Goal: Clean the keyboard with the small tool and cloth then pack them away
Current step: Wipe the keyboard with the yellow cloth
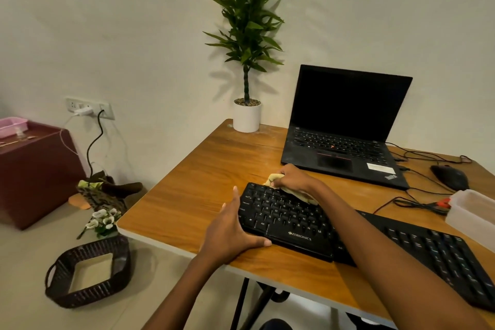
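Presently, head view: black Zebronics keyboard (284,220) lies on the wooden table (209,169), long axis left to right. Right hand (294,178) clutches a bunched yellow cloth (274,178) on its far-left keys. Left hand (230,233), fingers straight, braces the left end. Small tool apparently out of sight.

Passing room over tabletop (192,182) left of keyboard (284,217); laptop (342,126) just behind; container (471,211), cables (417,203) crowd right.

A home office: laptop (345,126), mouse (450,177) and potted plant (246,61) on a wooden desk (209,169).
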The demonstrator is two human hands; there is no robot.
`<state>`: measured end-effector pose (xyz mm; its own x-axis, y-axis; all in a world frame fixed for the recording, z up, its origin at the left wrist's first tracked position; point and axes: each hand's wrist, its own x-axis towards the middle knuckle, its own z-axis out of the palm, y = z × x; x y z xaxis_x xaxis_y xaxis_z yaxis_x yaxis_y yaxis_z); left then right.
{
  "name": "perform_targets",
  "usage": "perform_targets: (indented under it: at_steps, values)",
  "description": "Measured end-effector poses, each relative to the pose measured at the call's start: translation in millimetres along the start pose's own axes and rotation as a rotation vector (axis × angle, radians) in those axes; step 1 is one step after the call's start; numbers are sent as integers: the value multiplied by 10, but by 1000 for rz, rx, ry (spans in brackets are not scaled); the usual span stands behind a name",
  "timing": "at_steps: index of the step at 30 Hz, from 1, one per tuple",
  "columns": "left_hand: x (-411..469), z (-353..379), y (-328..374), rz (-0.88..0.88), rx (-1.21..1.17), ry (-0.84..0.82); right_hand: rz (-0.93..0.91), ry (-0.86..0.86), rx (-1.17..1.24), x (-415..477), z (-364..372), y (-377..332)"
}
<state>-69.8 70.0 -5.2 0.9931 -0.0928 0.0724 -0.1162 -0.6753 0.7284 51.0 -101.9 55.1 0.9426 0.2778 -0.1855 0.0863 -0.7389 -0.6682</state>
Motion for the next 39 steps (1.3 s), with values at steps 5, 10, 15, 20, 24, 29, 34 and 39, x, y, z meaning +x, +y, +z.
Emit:
perform_targets:
  at_steps: [5,10,15,20,24,29,34,39]
  values:
    - [2,9,-23,9,-6,-2,-53,11,-1,202,240,-276]
    - [26,1,-52,10,-12,5,-98,12,32,207,323,-377]
    - [-30,-47,-7,16,-220,-1,-211,10,411,-1,263,-557]
    - [-81,-348,99,-19,-983,319,-261,35,835,-271,277,-770]
    - [-12,-461,204,-151,-1375,124,-235,61,927,-382,500,-792]
    - [-47,-453,309,-370,-1346,42,-277,264,614,-407,540,-725]
    - [89,-645,195,-505,-1058,300,-244,231,-54,-445,228,-200]
    - [594,-608,207,-366,-459,326,-89,-236,-561,-590,49,224]
